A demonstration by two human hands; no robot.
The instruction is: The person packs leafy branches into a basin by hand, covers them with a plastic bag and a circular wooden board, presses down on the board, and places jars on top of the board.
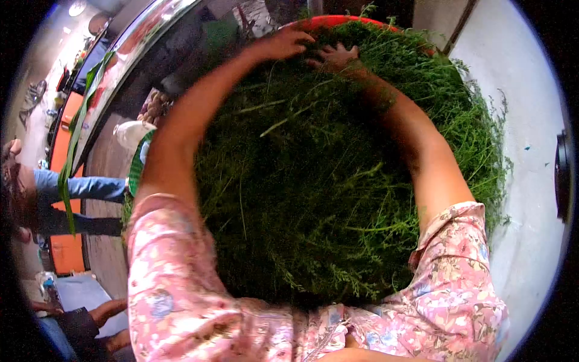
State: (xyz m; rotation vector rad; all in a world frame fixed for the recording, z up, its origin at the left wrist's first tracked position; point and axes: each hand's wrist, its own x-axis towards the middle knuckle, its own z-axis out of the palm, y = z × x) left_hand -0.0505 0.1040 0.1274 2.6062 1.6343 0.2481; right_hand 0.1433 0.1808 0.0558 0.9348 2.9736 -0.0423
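A large heap of feathery green stalks [301,199], like leafy herbs or greens, fills the middle of the head view. Along its far side shows the red rim [319,22] of a round container; the rest of that container is hidden under the greens. My left hand [288,44] lies at the far edge of the heap, fingers stretched out and slightly blurred. Close beside it, my right hand [338,58] rests on the greens with its fingers spread. Neither hand visibly grips a stalk. Both forearms curve around the heap, which reaches close to my body.
A pale wall [512,90] borders the heap on the right. At left are a white bag [130,134], a green basket [140,161], brown roundish produce [155,106] and a long green leaf [77,136]. A person in jeans [90,186] and another person's arm [108,312] are there too.
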